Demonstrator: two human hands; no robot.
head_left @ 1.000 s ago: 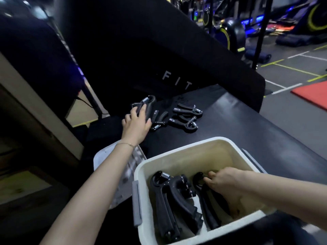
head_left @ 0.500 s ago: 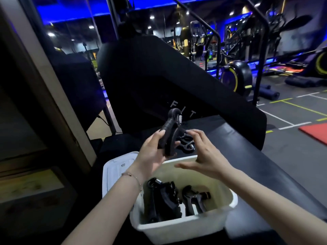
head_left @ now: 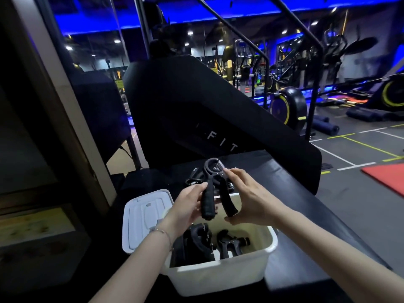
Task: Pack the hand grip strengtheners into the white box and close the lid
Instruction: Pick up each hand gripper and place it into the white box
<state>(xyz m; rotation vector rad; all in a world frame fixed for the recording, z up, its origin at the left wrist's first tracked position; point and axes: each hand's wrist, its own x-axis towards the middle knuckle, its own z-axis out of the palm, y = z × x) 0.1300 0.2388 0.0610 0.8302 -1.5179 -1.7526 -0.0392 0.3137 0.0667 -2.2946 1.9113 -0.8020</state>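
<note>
open white plastic box (head_left: 220, 278), black grip strengtheners (head_left: 197, 243) inside | left hand (head_left: 188, 207) fingers curled round left handle of black spring-topped hand grip strengthener (head_left: 215, 189), held above box | right hand (head_left: 247, 199) pinches its right handle | white lid (head_left: 142, 217) left of box | more strengtheners (head_left: 193, 179) on black table (head_left: 328, 215) behind

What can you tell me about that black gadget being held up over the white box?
It is a black hand grip strengthener: two matte handles that look like plastic or rubber spread downward from a ring-shaped top, with a coiled metal spring beside the ring. It is held upright above the open white box. The left hand grips the left handle, and the right hand touches the right handle and the top near the spring.
</note>
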